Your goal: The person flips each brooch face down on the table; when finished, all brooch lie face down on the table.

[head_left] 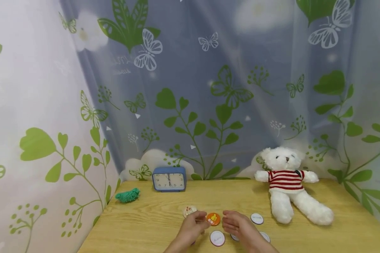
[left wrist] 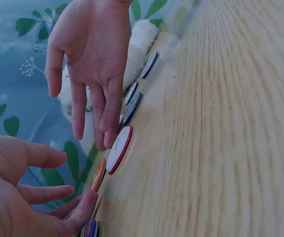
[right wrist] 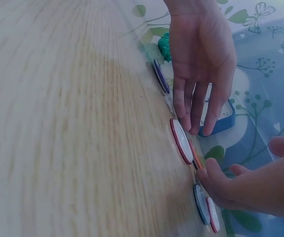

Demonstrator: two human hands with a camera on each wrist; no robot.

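My left hand is held low over the table, its fingers loosely bent and nothing in them. Facing it, my right hand has its fingers extended and also holds nothing. Between the two lies an orange round badge with a yellow thumbs-up design. A white round badge with a red edge rests just in front of it. Past the left fingertips sits a patterned cream badge. My right hand partly covers two white badges, and another white badge lies to its right.
A blue alarm clock stands at the back of the wooden table, with a bundle of green cord to its left. On the right sits a white teddy bear in a striped shirt. A leaf-patterned curtain hangs behind.
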